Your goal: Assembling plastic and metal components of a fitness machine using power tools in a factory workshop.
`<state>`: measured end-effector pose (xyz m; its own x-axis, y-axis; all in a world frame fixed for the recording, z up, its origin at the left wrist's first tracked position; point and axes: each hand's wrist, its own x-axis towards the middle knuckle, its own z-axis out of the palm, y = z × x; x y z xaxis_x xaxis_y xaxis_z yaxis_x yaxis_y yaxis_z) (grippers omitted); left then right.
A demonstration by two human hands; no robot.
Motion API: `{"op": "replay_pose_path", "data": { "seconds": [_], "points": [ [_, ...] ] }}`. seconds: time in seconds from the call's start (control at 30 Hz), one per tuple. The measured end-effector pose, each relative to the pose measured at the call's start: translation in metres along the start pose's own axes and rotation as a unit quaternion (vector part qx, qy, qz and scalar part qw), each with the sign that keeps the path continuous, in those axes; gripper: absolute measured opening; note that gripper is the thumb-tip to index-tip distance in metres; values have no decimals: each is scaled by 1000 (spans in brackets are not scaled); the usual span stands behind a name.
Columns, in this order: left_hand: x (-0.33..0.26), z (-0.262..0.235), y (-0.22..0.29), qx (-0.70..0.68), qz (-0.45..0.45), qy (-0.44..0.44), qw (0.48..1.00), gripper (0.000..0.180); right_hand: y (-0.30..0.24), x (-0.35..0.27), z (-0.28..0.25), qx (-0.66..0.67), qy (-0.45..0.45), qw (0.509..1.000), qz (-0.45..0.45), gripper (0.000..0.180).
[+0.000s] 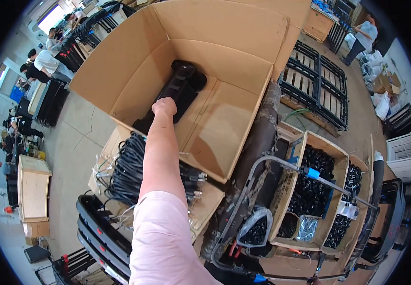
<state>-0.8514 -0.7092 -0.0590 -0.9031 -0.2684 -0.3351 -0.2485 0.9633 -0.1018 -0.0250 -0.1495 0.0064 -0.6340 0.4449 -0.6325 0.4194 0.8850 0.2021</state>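
Note:
My left arm, in a pink sleeve, reaches down into a large open cardboard box (225,110). My left hand (165,106) is closed at the near edge of a long black moulded part (184,76), which lies slanted along the left side of the box floor. Its far end is bulky and rounded; its near end runs behind my forearm. The fingertips are hidden from view. Bundled black cables (128,161) with metal end fittings lie under my forearm, against the near side of the box. My right hand is out of view.
Right of the box stands a divided wooden bin (341,164) of small black parts, with a bent metal tube frame (268,159) across it. A thick dark roll (262,128) separates them. Slatted black panels (89,223) stand lower left. Several people work farther off.

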Motion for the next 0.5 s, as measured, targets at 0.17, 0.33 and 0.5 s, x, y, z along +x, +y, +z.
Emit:
{"op": "replay_pose_path", "data": {
  "seconds": [0.17, 0.33, 0.5],
  "points": [
    [56, 35, 10, 45, 7, -5, 999, 33, -2, 20, 13, 45, 14, 999, 11, 40],
    [82, 83, 5, 121, 26, 104, 987, 33, 11, 16, 36, 91, 17, 996, 16, 41],
    [59, 70, 6, 151, 41, 234, 960, 25, 44, -5, 63, 137, 26, 990, 21, 42]
  ]
}}
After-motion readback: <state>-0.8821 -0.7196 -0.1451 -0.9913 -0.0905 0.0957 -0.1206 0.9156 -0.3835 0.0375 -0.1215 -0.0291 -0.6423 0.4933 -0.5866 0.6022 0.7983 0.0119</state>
